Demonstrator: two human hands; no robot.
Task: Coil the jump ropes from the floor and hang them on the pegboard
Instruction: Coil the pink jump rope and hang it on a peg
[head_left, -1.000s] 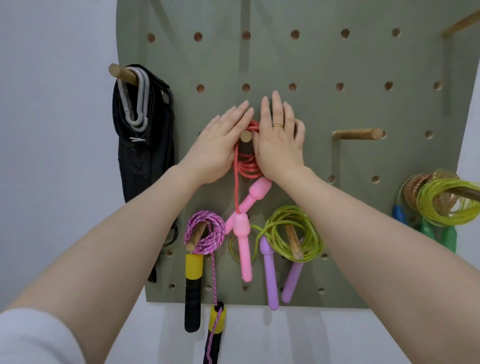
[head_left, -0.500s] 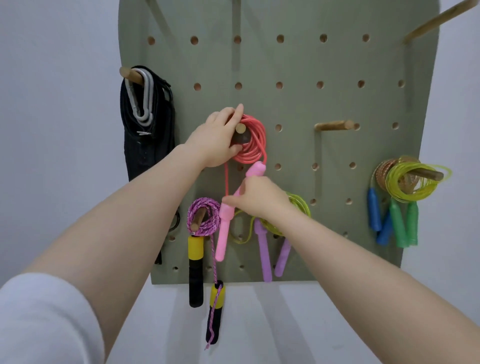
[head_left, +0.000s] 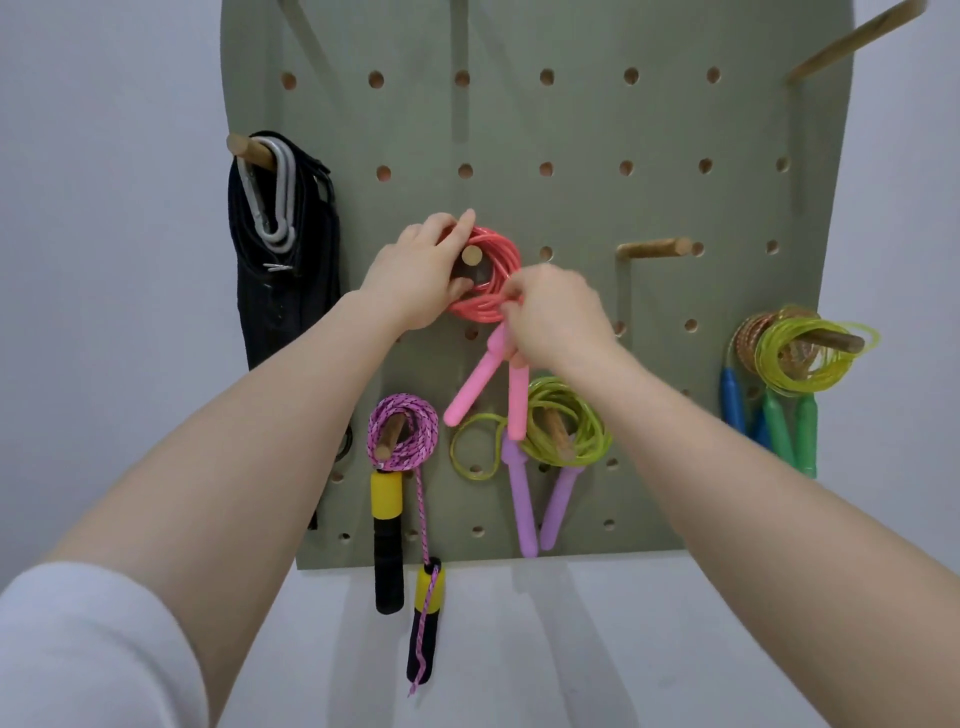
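A coral-pink jump rope coil (head_left: 500, 260) hangs on a wooden peg (head_left: 471, 255) in the middle of the green pegboard (head_left: 571, 130). My left hand (head_left: 415, 275) grips the coil's left side at the peg. My right hand (head_left: 556, 312) pinches the coil's lower right strands, just above its two pink handles (head_left: 480, 387), which dangle below.
Other ropes hang on pegs: a purple braided one (head_left: 405, 431) with black-yellow handles, a lime one (head_left: 566, 431) with lilac handles, lime and amber coils (head_left: 810, 358) with green and blue handles at right. Black straps with carabiners (head_left: 285, 249) hang left. A bare peg (head_left: 654, 249) sticks out to the right.
My right hand rose from the pink handles to the coil's lower strands. The handles now hang closer under the coil. My left hand stayed at the peg.
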